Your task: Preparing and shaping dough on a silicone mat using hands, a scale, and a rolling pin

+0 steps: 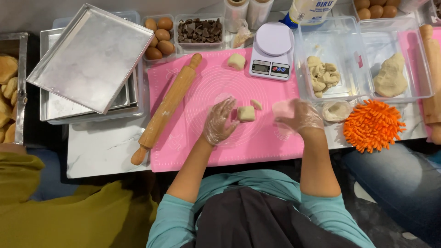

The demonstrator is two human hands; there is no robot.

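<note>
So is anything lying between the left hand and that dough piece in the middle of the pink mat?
Nothing visible does. The left hand, in a clear plastic glove, has its fingertips right at the square dough piece, with only bare pink mat around them. A smaller dough scrap lies just beyond the piece, not in between.

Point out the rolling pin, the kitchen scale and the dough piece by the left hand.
rolling pin (166, 109), head view, middle of the wooden barrel
kitchen scale (272, 51), head view, white body below the round platform
dough piece (246, 113), head view, centre of its top
</note>
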